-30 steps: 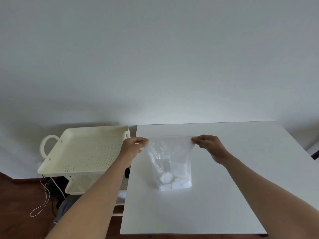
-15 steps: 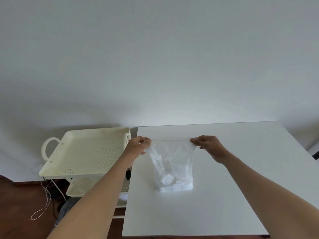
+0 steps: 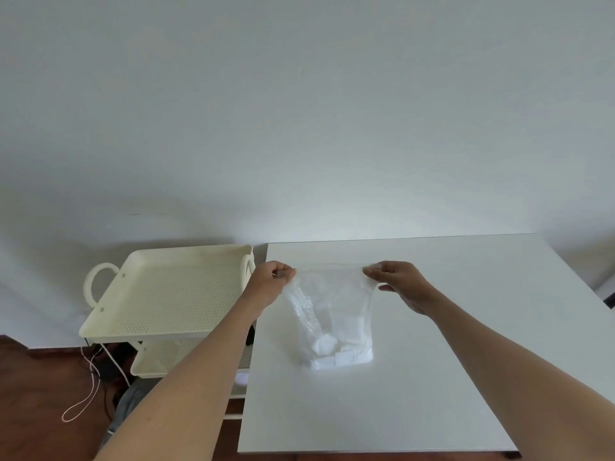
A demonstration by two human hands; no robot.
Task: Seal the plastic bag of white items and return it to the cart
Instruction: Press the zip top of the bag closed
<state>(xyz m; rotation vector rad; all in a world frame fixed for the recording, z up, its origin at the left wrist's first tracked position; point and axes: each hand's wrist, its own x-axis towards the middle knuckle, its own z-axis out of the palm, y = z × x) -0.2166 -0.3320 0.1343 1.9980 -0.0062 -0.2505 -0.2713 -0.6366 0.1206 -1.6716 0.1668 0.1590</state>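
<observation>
Head view, looking forward and down: a plain pale grey wall (image 3: pixel 299 111) fills the upper half of the scene. Below it, a white bench (image 3: pixel 466 377) spreads across the right and centre, its far edge against the wall. Dark reddish-brown wooden floor (image 3: pixel 30 394) shows at lower left. Just beside the bench's left edge stands a cream cart (image 3: pixel 166 294) with perforated trays, a looped handle on its left side and a lower tray under the top one. A thin white cord (image 3: pixel 88 390) trails on the floor below the cart. On the bench, near its middle, a clear bag (image 3: pixel 332 314) stands upright, held stretched by its top corners. White items (image 3: pixel 336 354) lie heaped at its bottom. The left hand (image 3: pixel 269 287) pinches the bag's top left corner; the right hand (image 3: pixel 399 284) pinches the top right corner.
</observation>
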